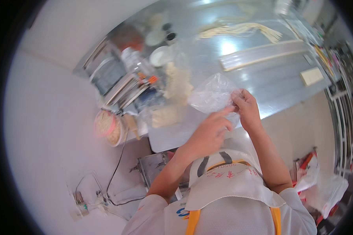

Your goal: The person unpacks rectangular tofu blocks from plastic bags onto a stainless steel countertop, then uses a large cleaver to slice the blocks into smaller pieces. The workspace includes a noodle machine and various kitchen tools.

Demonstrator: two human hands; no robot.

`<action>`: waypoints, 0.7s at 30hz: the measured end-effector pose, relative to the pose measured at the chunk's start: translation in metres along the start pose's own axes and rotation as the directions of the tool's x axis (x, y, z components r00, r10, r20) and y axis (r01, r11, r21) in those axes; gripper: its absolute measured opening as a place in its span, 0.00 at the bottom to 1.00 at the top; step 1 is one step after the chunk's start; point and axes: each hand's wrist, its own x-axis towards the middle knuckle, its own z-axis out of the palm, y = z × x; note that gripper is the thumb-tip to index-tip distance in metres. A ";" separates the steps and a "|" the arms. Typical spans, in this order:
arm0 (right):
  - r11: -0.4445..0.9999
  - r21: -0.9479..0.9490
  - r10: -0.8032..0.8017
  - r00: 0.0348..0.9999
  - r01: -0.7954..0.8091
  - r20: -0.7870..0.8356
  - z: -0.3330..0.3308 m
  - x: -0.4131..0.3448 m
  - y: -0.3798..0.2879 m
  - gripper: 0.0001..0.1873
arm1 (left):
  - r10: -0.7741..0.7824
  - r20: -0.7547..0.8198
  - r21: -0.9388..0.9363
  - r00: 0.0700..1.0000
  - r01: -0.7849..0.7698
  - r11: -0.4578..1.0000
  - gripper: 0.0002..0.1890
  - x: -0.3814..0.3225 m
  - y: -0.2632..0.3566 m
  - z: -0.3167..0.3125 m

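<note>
A clear thin plastic bag (213,94) hangs over the front part of the metal work table (270,101). My right hand (247,110) pinches its edge between thumb and fingers. Motion blurs my left hand (210,133); its index finger reaches to the bag's edge beside my right fingertips, while the other fingers are loosely bent. Whether the left fingers grip the film cannot be made out. Left of the bag, pale flat pieces (164,117), possibly dough sheets, lie near the table's front under what looks like clear film. More pale pieces (176,83) extend behind them.
Long pale strips (241,30), perhaps noodles, lie at the back. Nearer are a long shallow tray (261,55) and a cream block (311,76). Cluttered containers (108,76) and a tub (110,127) stand left. A black cable (116,169) hangs below; plastic bags (323,191) sit right.
</note>
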 end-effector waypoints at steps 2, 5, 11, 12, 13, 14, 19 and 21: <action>1.000 0.003 -0.008 1.000 0.008 -0.013 -0.051 -0.009 -0.015 0.13 | -0.051 -0.360 0.119 0.931 0.100 0.988 0.17 0.025 0.003 0.027; 0.998 -0.059 -0.006 0.997 0.002 -0.073 -0.113 -0.020 -0.022 0.16 | -0.128 -0.460 0.128 0.878 0.209 0.970 0.19 0.083 -0.025 0.082; 0.961 -0.220 0.099 0.952 -0.167 -0.291 -0.216 0.003 -0.037 0.19 | -0.328 -0.227 -0.013 0.917 0.334 0.943 0.14 0.149 -0.069 0.159; 0.942 -0.271 0.111 0.945 -0.198 -0.306 -0.232 0.006 -0.037 0.20 | -0.384 -0.236 -0.077 0.893 0.376 0.923 0.14 0.157 -0.079 0.169; 0.898 -0.412 0.052 0.967 -0.155 -0.251 -0.244 0.007 -0.043 0.20 | -0.442 -0.253 -0.142 0.861 0.418 0.897 0.13 0.165 -0.091 0.173; 0.834 -0.542 0.004 0.983 -0.104 -0.183 -0.254 0.007 -0.051 0.22 | -0.501 -0.268 -0.208 0.823 0.458 0.864 0.13 0.173 -0.102 0.176; 0.441 -0.897 -0.111 0.989 -0.043 -0.102 -0.329 0.056 -0.031 0.26 | -0.663 -0.160 -0.447 0.732 0.545 0.709 0.11 0.231 -0.163 0.185; 0.192 -0.979 -0.313 0.941 -0.069 -0.128 -0.361 0.087 -0.010 0.21 | -0.671 -0.108 -0.570 0.734 0.507 0.646 0.09 0.255 -0.170 0.193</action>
